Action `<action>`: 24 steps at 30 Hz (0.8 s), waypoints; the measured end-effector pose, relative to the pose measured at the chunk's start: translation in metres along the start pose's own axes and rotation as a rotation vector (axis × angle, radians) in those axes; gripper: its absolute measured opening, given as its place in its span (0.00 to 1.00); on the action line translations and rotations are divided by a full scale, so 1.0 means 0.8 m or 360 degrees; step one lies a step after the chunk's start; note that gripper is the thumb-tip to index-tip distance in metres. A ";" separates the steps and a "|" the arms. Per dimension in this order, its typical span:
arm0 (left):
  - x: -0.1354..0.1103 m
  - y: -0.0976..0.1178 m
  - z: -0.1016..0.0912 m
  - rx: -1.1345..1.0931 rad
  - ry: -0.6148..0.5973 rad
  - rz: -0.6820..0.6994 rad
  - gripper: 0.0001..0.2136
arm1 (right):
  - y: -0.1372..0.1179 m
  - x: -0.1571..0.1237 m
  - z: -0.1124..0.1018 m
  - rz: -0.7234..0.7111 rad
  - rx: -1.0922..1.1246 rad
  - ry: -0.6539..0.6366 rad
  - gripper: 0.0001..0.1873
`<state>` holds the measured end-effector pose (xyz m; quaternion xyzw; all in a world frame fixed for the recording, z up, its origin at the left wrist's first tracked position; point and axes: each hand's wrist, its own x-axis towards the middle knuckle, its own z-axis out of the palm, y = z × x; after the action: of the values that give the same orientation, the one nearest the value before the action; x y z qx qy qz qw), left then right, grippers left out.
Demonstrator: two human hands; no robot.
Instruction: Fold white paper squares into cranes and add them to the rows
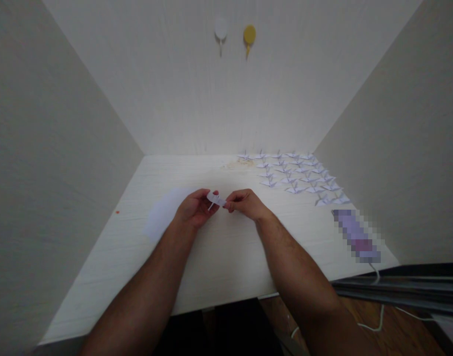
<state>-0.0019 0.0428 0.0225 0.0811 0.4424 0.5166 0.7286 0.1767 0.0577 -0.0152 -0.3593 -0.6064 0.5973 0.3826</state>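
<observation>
A small white paper crane [216,200] is held above the table between my two hands. It shows a broad curved flap and a thin point hanging down. My left hand [197,208] grips its left side, with the fingers curled around behind it. At its right end, my right hand [244,203] pinches the paper between thumb and forefinger. The fingers partly hide the folds. Beneath and left of my left wrist lies a pale stack of white paper [161,212].
Rows of folded paper cranes [294,173] stand at the table's back right. A pixelated phone-like object [356,236] with a white cable lies at the right edge. Walls enclose the white table [226,267] on three sides. White [221,30] and yellow [249,34] hooks are on the back wall.
</observation>
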 end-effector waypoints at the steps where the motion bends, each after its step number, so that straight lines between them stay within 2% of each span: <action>1: 0.000 0.000 0.000 0.0002 -0.0001 0.0001 0.07 | 0.000 0.000 0.000 0.0009 0.0012 -0.0002 0.12; 12: 0.003 -0.003 -0.001 0.0086 0.0003 0.0029 0.05 | -0.005 -0.002 0.002 0.0129 -0.0068 0.0071 0.11; 15: 0.005 -0.003 -0.004 0.0171 -0.0031 0.0130 0.04 | -0.006 -0.002 0.000 0.0205 -0.0121 0.0090 0.12; 18: 0.009 -0.004 -0.008 0.0306 -0.0038 0.0323 0.05 | -0.006 -0.001 -0.004 0.0225 -0.0118 0.0094 0.17; 21: 0.013 -0.007 -0.011 0.0503 -0.0079 0.0478 0.09 | -0.005 0.002 -0.007 0.0086 -0.0056 0.0269 0.17; 24: 0.017 -0.013 -0.014 0.0685 -0.0142 0.0520 0.12 | -0.007 0.003 -0.006 0.0008 -0.0031 0.0414 0.16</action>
<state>-0.0017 0.0455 0.0023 0.3270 0.4905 0.5173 0.6204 0.1800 0.0617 -0.0099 -0.4388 -0.5565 0.5407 0.4531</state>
